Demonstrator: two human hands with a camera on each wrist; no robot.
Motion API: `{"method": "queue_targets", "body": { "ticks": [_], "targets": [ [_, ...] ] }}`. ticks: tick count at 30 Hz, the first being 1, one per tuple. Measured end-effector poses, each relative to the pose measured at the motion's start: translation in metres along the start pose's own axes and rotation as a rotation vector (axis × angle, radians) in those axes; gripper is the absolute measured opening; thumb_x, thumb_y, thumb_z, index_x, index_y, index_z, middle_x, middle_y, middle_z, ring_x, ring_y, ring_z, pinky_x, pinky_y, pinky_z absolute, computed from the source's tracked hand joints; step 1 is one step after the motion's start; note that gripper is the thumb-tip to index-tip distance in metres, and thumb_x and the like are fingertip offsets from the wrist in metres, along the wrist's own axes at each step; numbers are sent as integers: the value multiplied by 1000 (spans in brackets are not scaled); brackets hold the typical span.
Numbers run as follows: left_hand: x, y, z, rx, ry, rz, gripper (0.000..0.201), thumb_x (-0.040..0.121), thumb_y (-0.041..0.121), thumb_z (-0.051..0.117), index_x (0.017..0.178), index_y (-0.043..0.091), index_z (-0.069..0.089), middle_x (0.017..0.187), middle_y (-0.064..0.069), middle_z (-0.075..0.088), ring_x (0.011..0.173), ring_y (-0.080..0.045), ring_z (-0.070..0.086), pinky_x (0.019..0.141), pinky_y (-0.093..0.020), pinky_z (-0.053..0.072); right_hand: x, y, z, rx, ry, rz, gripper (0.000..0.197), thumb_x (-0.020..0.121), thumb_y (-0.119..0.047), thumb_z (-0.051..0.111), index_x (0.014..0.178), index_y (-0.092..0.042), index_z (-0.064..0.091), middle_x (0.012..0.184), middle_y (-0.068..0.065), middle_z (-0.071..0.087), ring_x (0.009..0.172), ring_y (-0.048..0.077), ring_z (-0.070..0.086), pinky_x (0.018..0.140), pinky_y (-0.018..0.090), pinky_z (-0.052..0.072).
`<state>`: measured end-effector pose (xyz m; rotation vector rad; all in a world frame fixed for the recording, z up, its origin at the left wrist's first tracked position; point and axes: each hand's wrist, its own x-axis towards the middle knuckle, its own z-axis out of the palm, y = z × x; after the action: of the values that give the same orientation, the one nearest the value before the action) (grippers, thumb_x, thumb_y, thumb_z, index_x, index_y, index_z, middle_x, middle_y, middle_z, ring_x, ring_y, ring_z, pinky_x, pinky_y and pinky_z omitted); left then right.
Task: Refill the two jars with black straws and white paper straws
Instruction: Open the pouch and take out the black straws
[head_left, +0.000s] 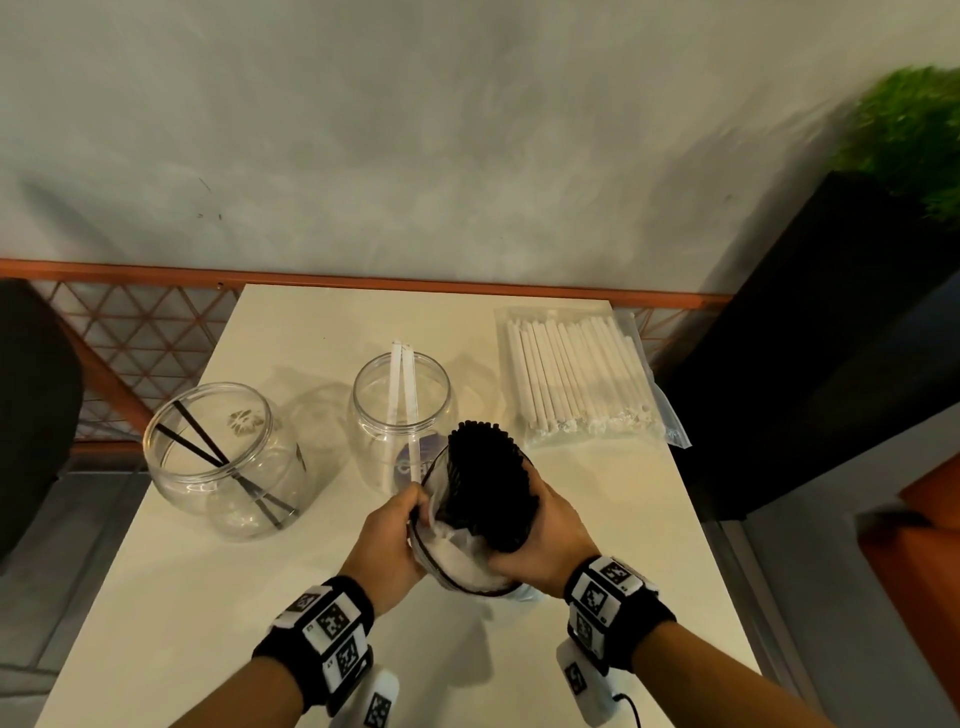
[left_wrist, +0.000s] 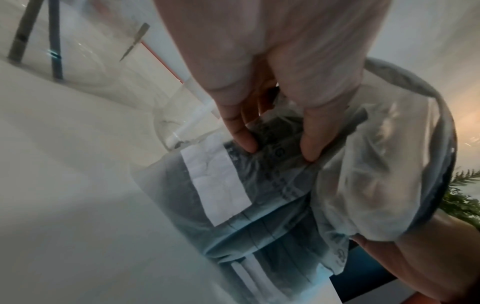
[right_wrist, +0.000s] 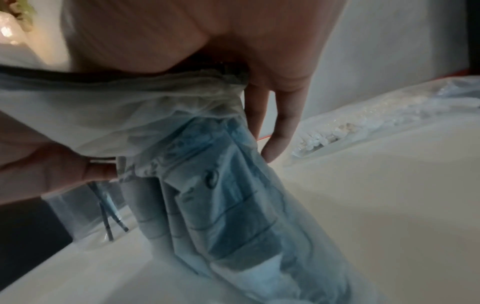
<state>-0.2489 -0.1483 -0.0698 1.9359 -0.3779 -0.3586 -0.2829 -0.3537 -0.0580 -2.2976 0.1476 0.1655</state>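
Note:
A clear plastic bag (head_left: 457, 551) full of black straws (head_left: 488, 483) stands upright on the table, its mouth pulled wide. My left hand (head_left: 395, 540) grips the bag's left rim; my right hand (head_left: 545, 535) grips its right side, fingers curled round the bundle. The wrist views show the bag (left_wrist: 259, 195) (right_wrist: 221, 195) close up under the fingers (left_wrist: 241, 131) (right_wrist: 280, 131). A clear jar (head_left: 223, 457) at left holds two black straws. Behind the bag, a second jar (head_left: 400, 415) holds two white paper straws. A sealed bag of white paper straws (head_left: 576, 379) lies at back right.
The cream table (head_left: 260, 597) ends at an orange rail (head_left: 363, 283) against a grey wall. A black planter (head_left: 831, 338) with green foliage stands off the table's right side. A dark seat back (head_left: 31, 415) is at far left.

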Motion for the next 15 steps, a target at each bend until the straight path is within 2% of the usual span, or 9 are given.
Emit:
{"method": "queue_targets", "body": {
  "ticks": [3,5,6,7,9,11,12,13,15],
  "targets": [
    [-8,2,-3,-15,-19,-19,41,68,8,73,92,32,49,80,17,61,69,-2,53,65,-14,43,1,7,-1,87,-19,50,86,52,-48,74,131,-50,40,107,-21,64,102,8,63,84,27,52],
    [-10,12,-6,-18,-20,61,40,80,21,70,109,43,55,100,18,68,90,-5,65,79,-22,50,1,9,-2,206,-2,71,70,49,-41,72,113,-55,50,93,-21,67,91,4,64,78,25,49],
    [-10,20,-7,10,-34,100,27,90,28,60,112,43,61,107,14,70,100,-10,66,86,-29,50,0,10,-2,262,3,59,69,50,-34,74,111,-58,51,93,-21,69,91,1,64,78,23,49],
    [-11,32,-9,-106,-107,70,25,95,37,49,115,39,64,115,7,69,107,-13,65,91,-33,49,-1,9,-3,306,-3,27,73,54,-25,77,113,-58,51,99,-21,71,95,-1,65,81,22,51],
    [-11,41,-17,-216,-161,91,40,93,50,44,123,30,62,125,2,64,115,-13,60,99,-38,48,-2,4,-4,378,-17,-36,82,60,-7,83,120,-55,55,115,-19,69,112,3,63,93,26,51],
    [-12,30,-25,-34,-263,219,49,85,46,63,132,41,48,131,15,52,120,-4,51,108,-40,42,-4,0,-6,441,-79,-109,90,61,2,84,127,-51,53,124,-11,66,121,11,60,101,33,50],
    [-12,17,-29,166,-320,233,75,72,44,77,132,52,34,134,23,40,120,1,45,109,-41,40,-4,-3,-8,425,-128,-141,95,60,3,86,132,-48,48,128,-11,63,124,12,58,103,35,48],
    [-10,9,-31,207,-265,137,99,56,46,87,131,58,23,135,26,31,121,5,42,108,-42,41,-2,-4,-7,394,-174,-179,102,59,2,88,137,-46,42,133,-14,58,127,11,54,107,35,46],
    [-5,-2,-37,172,-258,63,120,41,47,93,130,60,14,138,23,34,124,2,45,104,-41,45,0,-1,-2,379,-266,-194,117,56,1,91,146,-41,29,143,-21,46,136,7,43,113,32,38]
  ]
}}
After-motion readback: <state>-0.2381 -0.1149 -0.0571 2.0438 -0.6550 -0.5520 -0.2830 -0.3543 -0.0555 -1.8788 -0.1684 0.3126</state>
